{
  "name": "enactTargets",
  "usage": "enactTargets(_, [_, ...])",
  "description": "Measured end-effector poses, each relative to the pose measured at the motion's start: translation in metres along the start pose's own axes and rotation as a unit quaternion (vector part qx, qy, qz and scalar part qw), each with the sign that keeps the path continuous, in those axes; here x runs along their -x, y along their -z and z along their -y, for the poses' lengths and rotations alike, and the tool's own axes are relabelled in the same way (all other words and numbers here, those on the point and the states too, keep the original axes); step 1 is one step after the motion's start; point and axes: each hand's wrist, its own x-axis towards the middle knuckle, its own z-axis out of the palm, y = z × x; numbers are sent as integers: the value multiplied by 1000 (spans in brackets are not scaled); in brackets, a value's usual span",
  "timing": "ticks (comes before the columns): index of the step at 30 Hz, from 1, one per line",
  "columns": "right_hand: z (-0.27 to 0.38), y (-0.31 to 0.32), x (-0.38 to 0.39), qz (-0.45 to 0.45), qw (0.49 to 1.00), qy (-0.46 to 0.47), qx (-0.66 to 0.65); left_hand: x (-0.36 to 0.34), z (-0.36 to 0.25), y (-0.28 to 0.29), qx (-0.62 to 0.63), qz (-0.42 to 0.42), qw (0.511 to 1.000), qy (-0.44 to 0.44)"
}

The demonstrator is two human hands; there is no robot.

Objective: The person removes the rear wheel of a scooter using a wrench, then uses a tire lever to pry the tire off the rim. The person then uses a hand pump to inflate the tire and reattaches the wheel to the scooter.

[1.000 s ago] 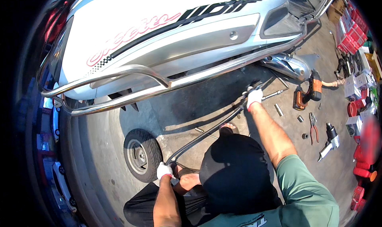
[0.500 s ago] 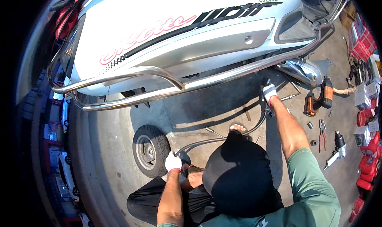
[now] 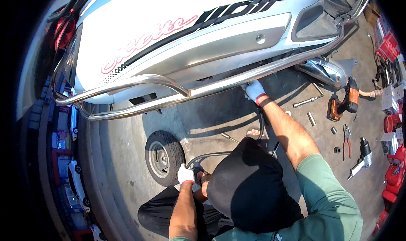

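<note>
"Where was the hose (image 3: 211, 154)?"
"Between the person's hands, bending out of sight below the black-clad knee (image 3: 249, 177)."
"How would it have handled?"
"Probably light and springy, best taken near each end. It looked black, slim and smooth."
"And the grip?"
"The left hand (image 3: 185, 174), beside the wheel (image 3: 159, 159), was closed on it. The right hand (image 3: 254, 91) was by the chrome bar (image 3: 228, 82); I couldn't tell its grip."

White cars (image 3: 75, 182) stand left (a red box (image 3: 388, 47) sits right).
</note>
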Motion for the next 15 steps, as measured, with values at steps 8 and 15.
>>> enactTargets(8, [37,-13,-8,25,986,139,92,3,-3,7,28,8,999,-17])
enactTargets(15, [40,-23,-29,-32,933,235,270,-10,-2,6,34,55,997,-50])
